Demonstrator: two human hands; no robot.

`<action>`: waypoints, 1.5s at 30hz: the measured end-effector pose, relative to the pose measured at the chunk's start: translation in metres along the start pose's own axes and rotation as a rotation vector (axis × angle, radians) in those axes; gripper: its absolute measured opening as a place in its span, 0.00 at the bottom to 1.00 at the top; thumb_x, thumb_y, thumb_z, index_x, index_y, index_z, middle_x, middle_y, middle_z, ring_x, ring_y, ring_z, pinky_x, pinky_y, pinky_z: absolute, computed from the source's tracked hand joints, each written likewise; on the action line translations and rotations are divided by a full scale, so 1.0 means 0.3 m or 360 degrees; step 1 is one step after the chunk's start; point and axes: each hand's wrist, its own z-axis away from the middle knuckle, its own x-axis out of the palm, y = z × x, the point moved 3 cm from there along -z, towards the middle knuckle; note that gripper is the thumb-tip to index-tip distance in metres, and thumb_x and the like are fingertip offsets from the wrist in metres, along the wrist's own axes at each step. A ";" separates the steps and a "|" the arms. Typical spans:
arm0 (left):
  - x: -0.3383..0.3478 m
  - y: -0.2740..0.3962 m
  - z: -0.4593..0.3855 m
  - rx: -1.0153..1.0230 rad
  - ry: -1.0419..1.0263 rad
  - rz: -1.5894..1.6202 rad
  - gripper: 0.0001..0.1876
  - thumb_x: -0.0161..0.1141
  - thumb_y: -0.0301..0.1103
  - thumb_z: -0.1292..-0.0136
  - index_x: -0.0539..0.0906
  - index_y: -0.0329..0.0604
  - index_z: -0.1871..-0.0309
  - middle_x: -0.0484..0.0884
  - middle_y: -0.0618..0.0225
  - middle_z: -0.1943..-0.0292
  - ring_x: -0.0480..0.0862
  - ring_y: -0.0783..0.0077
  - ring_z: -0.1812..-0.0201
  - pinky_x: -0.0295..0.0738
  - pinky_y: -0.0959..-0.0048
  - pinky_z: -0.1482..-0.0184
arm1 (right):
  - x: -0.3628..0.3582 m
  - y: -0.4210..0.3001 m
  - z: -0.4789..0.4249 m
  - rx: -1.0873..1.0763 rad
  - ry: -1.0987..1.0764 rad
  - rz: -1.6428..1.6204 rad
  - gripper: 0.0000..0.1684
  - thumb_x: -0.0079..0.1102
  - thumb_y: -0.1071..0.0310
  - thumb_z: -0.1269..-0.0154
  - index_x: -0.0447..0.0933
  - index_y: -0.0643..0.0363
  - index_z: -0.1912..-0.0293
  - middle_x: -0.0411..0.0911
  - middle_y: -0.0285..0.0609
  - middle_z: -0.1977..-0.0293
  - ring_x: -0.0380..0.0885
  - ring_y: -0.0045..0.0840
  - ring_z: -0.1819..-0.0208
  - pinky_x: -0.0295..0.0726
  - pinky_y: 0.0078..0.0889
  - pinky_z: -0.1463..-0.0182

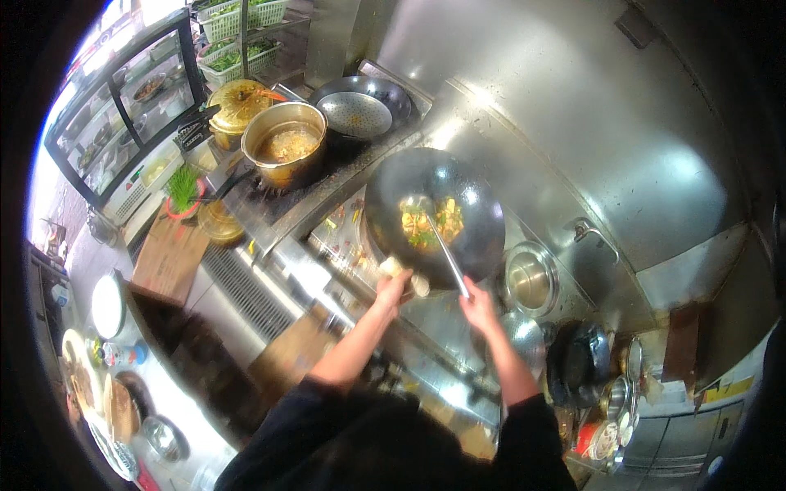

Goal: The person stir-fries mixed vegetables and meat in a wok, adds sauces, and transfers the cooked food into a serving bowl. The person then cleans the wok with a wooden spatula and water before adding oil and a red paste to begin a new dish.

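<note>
A large black wok (424,175) sits on the range in front of me, tilted a little. Pieces of yellow and green food (449,220) lie in its bottom. My left hand (393,289) grips a pale folded cloth (420,285) at the wok's near rim; the cloth hides the part of the rim it covers. In my right hand (478,302) is the long metal handle of a cooking ladle (450,256). The ladle's head reaches down among the food, partly covered by it.
A deep pot with brown liquid (291,144) stands on the back-left burner, beside a lidded pot (239,104). Behind is a perforated metal strainer (355,115) over another wok. Right of my wok sits a round steel container (529,279), near a faucet (599,236).
</note>
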 end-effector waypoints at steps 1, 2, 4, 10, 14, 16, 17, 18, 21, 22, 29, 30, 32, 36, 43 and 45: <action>-0.019 -0.007 -0.030 -0.0033 0.0002 0.0032 0.09 0.61 0.36 0.43 0.73 0.45 0.67 0.72 0.73 0.75 0.73 0.76 0.76 0.75 0.71 0.73 | -0.075 -0.048 0.035 0.0131 -0.0177 0.0278 0.29 0.52 0.70 0.41 0.67 0.46 0.38 0.79 0.51 0.75 0.78 0.34 0.78 0.76 0.35 0.73; -0.033 -0.009 -0.060 -0.0063 -0.0002 0.0051 0.09 0.61 0.36 0.44 0.73 0.45 0.67 0.72 0.73 0.75 0.73 0.76 0.77 0.75 0.71 0.74 | -0.152 -0.100 0.054 0.0108 -0.0266 0.0510 0.28 0.52 0.69 0.42 0.68 0.45 0.39 0.78 0.54 0.74 0.78 0.38 0.77 0.76 0.38 0.72; 0.054 0.082 0.012 -0.0165 0.0219 0.0074 0.09 0.60 0.35 0.45 0.73 0.44 0.66 0.71 0.71 0.75 0.72 0.75 0.76 0.75 0.66 0.76 | -0.275 -0.167 0.101 0.0019 -0.0236 0.1124 0.26 0.52 0.67 0.42 0.71 0.43 0.42 0.77 0.53 0.76 0.78 0.42 0.75 0.76 0.43 0.72; 0.071 0.017 -0.155 -0.0109 0.0014 0.0124 0.12 0.49 0.20 0.52 0.73 0.37 0.62 0.72 0.61 0.70 0.74 0.63 0.69 0.77 0.58 0.65 | -0.289 -0.175 0.274 -0.0069 -0.0135 -0.0041 0.31 0.52 0.72 0.37 0.59 0.51 0.34 0.75 0.39 0.75 0.73 0.26 0.82 0.74 0.28 0.77; 0.186 0.137 0.143 0.0283 -0.0016 0.0157 0.14 0.52 0.23 0.51 0.74 0.37 0.58 0.75 0.61 0.65 0.77 0.62 0.64 0.77 0.58 0.64 | -0.442 -0.302 0.337 0.0980 -0.0737 -0.1213 0.30 0.51 0.72 0.35 0.59 0.52 0.34 0.68 0.31 0.79 0.61 0.11 0.88 0.62 0.17 0.87; 0.143 0.120 0.101 0.0066 0.0165 0.0048 0.11 0.54 0.25 0.50 0.73 0.37 0.61 0.74 0.63 0.66 0.76 0.66 0.66 0.75 0.63 0.66 | -0.392 -0.311 0.275 0.0870 -0.0709 -0.0689 0.30 0.49 0.70 0.34 0.59 0.50 0.34 0.69 0.33 0.80 0.64 0.13 0.87 0.63 0.19 0.86; 0.089 0.076 0.019 0.0031 0.0171 0.0024 0.10 0.54 0.26 0.49 0.73 0.38 0.63 0.74 0.64 0.67 0.75 0.68 0.68 0.74 0.65 0.69 | -0.338 -0.278 0.268 0.0779 -0.0628 -0.0534 0.30 0.49 0.69 0.34 0.59 0.49 0.34 0.70 0.34 0.81 0.65 0.15 0.87 0.65 0.21 0.86; 0.064 0.032 0.023 0.0080 0.0216 -0.0091 0.07 0.54 0.28 0.48 0.72 0.42 0.65 0.71 0.67 0.71 0.70 0.71 0.72 0.68 0.65 0.74 | -0.292 -0.233 0.292 0.0678 -0.0527 -0.0178 0.29 0.49 0.68 0.34 0.60 0.46 0.34 0.71 0.36 0.81 0.65 0.17 0.87 0.66 0.24 0.85; -0.010 -0.076 0.200 0.0221 0.0094 0.0075 0.12 0.47 0.28 0.41 0.76 0.39 0.56 0.77 0.64 0.62 0.75 0.69 0.62 0.72 0.69 0.61 | -0.217 -0.175 0.362 0.0299 -0.0131 0.0552 0.27 0.48 0.64 0.35 0.63 0.44 0.36 0.75 0.43 0.80 0.71 0.27 0.86 0.72 0.33 0.80; -0.030 -0.091 0.208 0.0237 0.0107 -0.0001 0.12 0.48 0.32 0.40 0.75 0.42 0.55 0.76 0.64 0.62 0.73 0.70 0.62 0.68 0.70 0.61 | -0.218 -0.202 0.397 0.0310 -0.0168 0.0661 0.27 0.48 0.65 0.36 0.63 0.45 0.36 0.75 0.44 0.81 0.72 0.28 0.85 0.72 0.34 0.79; -0.135 0.045 -0.179 0.0619 0.0372 -0.0154 0.14 0.57 0.35 0.50 0.80 0.34 0.64 0.82 0.54 0.68 0.78 0.63 0.70 0.72 0.63 0.70 | -0.282 -0.245 0.387 0.0401 0.0062 -0.0260 0.32 0.54 0.68 0.38 0.60 0.54 0.35 0.77 0.42 0.77 0.74 0.24 0.82 0.74 0.29 0.74; -0.078 0.080 -0.141 0.0688 0.0327 -0.0463 0.13 0.56 0.34 0.51 0.80 0.33 0.65 0.81 0.54 0.70 0.77 0.64 0.71 0.71 0.62 0.71 | -0.283 -0.215 0.357 0.0484 0.0072 -0.0246 0.32 0.53 0.68 0.38 0.60 0.56 0.35 0.76 0.40 0.76 0.72 0.20 0.83 0.73 0.26 0.77; 0.032 0.176 0.003 0.0821 0.0281 -0.0996 0.12 0.54 0.33 0.51 0.79 0.32 0.67 0.80 0.55 0.72 0.76 0.65 0.73 0.70 0.62 0.71 | -0.235 -0.139 0.303 0.0539 0.0164 -0.0336 0.32 0.52 0.68 0.37 0.58 0.56 0.34 0.76 0.39 0.75 0.70 0.20 0.85 0.71 0.25 0.81; 0.079 0.110 0.202 0.1001 0.0379 -0.1304 0.12 0.56 0.31 0.52 0.78 0.31 0.67 0.79 0.56 0.72 0.77 0.66 0.73 0.71 0.62 0.70 | -0.136 -0.074 0.303 0.0850 0.0176 -0.0454 0.32 0.47 0.67 0.34 0.53 0.55 0.32 0.72 0.38 0.80 0.66 0.19 0.89 0.67 0.26 0.87; 0.109 -0.062 0.346 0.1084 0.0716 -0.1043 0.09 0.56 0.24 0.54 0.77 0.32 0.66 0.78 0.65 0.77 0.76 0.73 0.76 0.72 0.69 0.74 | -0.142 -0.545 0.324 0.1424 -0.0083 -0.2956 0.05 0.48 0.72 0.35 0.68 0.59 0.59 0.65 0.30 0.78 0.64 0.12 0.81 0.62 0.11 0.83; -0.025 -0.060 0.120 0.0830 0.0382 -0.0678 0.00 0.54 0.22 0.52 0.74 0.37 0.76 0.73 0.70 0.82 0.72 0.78 0.81 0.67 0.71 0.80 | -0.263 -0.571 0.322 0.1417 -0.0331 -0.4011 0.04 0.48 0.77 0.37 0.65 0.61 0.67 0.63 0.31 0.76 0.64 0.09 0.78 0.64 0.06 0.79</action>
